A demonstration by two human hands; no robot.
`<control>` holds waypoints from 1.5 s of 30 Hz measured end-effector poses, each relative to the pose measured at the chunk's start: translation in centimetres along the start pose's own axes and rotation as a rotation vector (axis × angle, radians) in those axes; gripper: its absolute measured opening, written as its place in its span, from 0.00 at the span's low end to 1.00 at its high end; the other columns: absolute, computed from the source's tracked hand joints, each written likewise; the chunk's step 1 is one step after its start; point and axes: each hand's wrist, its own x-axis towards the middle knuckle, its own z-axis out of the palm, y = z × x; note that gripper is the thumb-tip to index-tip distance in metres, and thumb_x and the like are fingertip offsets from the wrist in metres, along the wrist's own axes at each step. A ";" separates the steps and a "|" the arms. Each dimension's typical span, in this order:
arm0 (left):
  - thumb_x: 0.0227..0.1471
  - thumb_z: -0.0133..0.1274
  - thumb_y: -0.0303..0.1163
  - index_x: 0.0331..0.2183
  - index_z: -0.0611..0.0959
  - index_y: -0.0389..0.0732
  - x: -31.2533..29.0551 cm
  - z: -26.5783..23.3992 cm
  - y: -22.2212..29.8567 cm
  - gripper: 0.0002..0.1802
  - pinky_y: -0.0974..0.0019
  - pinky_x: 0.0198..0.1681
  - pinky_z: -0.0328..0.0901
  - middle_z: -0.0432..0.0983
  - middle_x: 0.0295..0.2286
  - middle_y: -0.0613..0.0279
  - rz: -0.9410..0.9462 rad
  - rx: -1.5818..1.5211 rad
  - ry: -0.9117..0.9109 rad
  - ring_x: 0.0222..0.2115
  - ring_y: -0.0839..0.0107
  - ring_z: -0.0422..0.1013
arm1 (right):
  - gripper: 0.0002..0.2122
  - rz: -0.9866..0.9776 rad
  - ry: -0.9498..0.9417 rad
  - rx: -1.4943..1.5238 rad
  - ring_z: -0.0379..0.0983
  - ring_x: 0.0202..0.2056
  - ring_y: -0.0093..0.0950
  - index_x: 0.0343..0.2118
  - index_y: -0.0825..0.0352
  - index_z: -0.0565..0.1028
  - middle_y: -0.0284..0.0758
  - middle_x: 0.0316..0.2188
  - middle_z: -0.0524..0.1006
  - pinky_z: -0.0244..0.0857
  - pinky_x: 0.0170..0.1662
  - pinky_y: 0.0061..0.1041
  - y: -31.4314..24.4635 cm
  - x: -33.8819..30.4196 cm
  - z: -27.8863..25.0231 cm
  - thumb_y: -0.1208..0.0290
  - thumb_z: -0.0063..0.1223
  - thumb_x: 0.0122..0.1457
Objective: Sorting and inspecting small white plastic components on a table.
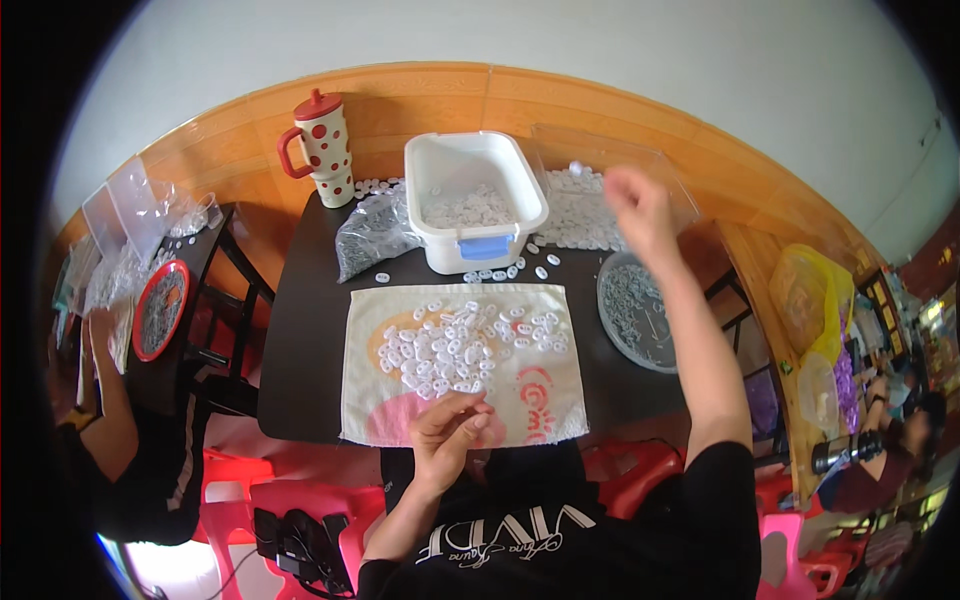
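Observation:
My left hand (447, 437) is at the near edge of a cream towel (545, 300), its fingers curled and thumb pressed in. Whatever it may hold is too small to make out. A loose pile of small white oval pieces (440, 350) with dark marks lies on the towel just beyond it. My right hand (640, 215) is raised at the right, smeared by motion, beside a clear tray (655, 165) of similar white pieces. A blurred white piece (577, 168) shows left of its fingers. Under my right forearm stands a round tub (630, 290) of small grey metal-looking parts.
A white bin (425, 240) with a blue latch stands behind the towel, white pieces inside. Left of it are a clear bag (375, 235) of grey parts and a polka-dot tumbler (328, 150). At the left, another person's arm (105, 400) is near a red basin (180, 275).

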 end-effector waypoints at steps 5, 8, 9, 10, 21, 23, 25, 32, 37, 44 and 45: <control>0.52 0.56 0.22 0.35 0.83 0.28 0.6 3.3 8.4 0.08 0.60 0.29 0.69 0.79 0.28 0.47 0.371 0.204 -0.512 0.27 0.59 0.76 | 0.09 -0.149 -0.573 0.009 0.75 0.33 0.28 0.38 0.70 0.78 0.36 0.34 0.77 0.70 0.38 0.26 -3.0 -10.7 6.4 0.83 0.54 0.53; 0.53 0.51 0.18 0.37 0.81 0.24 1.1 7.6 11.9 0.10 0.61 0.28 0.72 0.78 0.29 0.43 0.583 -0.135 -0.895 0.28 0.52 0.76 | 0.16 -0.348 -0.674 -0.146 0.70 0.46 0.38 0.42 0.66 0.78 0.37 0.43 0.74 0.67 0.47 0.35 -4.5 -12.6 9.0 0.85 0.52 0.47; 0.53 0.53 0.18 0.35 0.81 0.23 1.3 8.1 12.9 0.08 0.60 0.27 0.73 0.78 0.30 0.40 0.618 -0.112 -0.968 0.27 0.53 0.76 | 0.16 -0.347 -0.674 -0.137 0.70 0.46 0.38 0.42 0.66 0.78 0.37 0.43 0.74 0.67 0.47 0.35 -4.8 -13.0 10.1 0.85 0.52 0.47; 0.56 0.52 0.22 0.40 0.79 0.23 2.0 8.7 13.9 0.12 0.62 0.29 0.73 0.77 0.35 0.41 0.646 -0.199 -0.999 0.30 0.53 0.76 | 0.18 -0.439 -0.675 -0.155 0.68 0.49 0.38 0.44 0.65 0.77 0.38 0.47 0.73 0.65 0.49 0.37 -5.4 -13.5 11.2 0.84 0.52 0.48; 0.53 0.54 0.18 0.33 0.82 0.22 1.6 3.4 13.6 0.07 0.61 0.26 0.73 0.77 0.30 0.39 0.700 -0.132 -1.054 0.26 0.54 0.77 | 0.20 -0.491 -0.812 -0.300 0.65 0.54 0.39 0.47 0.64 0.76 0.37 0.52 0.72 0.63 0.50 0.41 -3.9 -14.1 6.2 0.82 0.50 0.49; 0.55 0.44 0.18 0.37 0.79 0.22 1.0 2.6 10.8 0.11 0.59 0.20 0.67 0.77 0.28 0.43 0.669 -0.328 -0.920 0.20 0.57 0.73 | 0.18 -0.372 -0.668 -0.211 0.71 0.48 0.40 0.44 0.67 0.76 0.40 0.47 0.75 0.66 0.49 0.38 -4.1 -13.1 6.4 0.84 0.49 0.49; 0.53 0.47 0.20 0.38 0.79 0.23 0.8 2.4 8.3 0.13 0.60 0.22 0.68 0.77 0.30 0.45 0.627 -0.066 -0.800 0.23 0.56 0.74 | 0.14 -0.345 -0.558 -0.114 0.74 0.42 0.42 0.39 0.69 0.77 0.41 0.42 0.77 0.68 0.45 0.35 -4.3 -11.8 7.1 0.85 0.49 0.48; 0.43 0.54 0.17 0.39 0.82 0.28 0.5 2.6 5.0 0.16 0.62 0.29 0.70 0.77 0.27 0.52 0.538 0.617 -0.665 0.27 0.58 0.75 | 0.06 -0.483 -0.680 -0.211 0.70 0.37 0.39 0.29 0.66 0.78 0.39 0.30 0.71 0.66 0.40 0.34 -4.4 -10.6 13.9 0.78 0.58 0.45; 0.40 0.56 0.13 0.38 0.82 0.30 0.4 0.8 4.2 0.17 0.62 0.29 0.70 0.77 0.28 0.53 0.404 0.707 -0.550 0.27 0.58 0.76 | 0.10 -0.583 -0.680 -0.203 0.70 0.38 0.39 0.33 0.65 0.79 0.38 0.32 0.72 0.66 0.42 0.34 -4.8 -11.0 14.1 0.79 0.58 0.45; 0.44 0.54 0.14 0.37 0.82 0.30 0.6 -1.1 3.2 0.14 0.63 0.29 0.69 0.76 0.28 0.52 0.310 0.677 -0.463 0.27 0.58 0.75 | 0.10 -0.390 -0.770 -0.137 0.69 0.40 0.38 0.32 0.64 0.81 0.37 0.33 0.74 0.66 0.43 0.35 -3.2 -10.5 9.6 0.79 0.56 0.45; 0.46 0.53 0.14 0.37 0.82 0.29 0.7 -1.1 3.1 0.13 0.64 0.29 0.70 0.77 0.28 0.52 0.322 0.674 -0.457 0.26 0.60 0.76 | 0.10 -0.388 -0.768 -0.138 0.69 0.40 0.38 0.32 0.64 0.81 0.37 0.33 0.74 0.66 0.43 0.35 -3.3 -10.6 9.9 0.79 0.56 0.45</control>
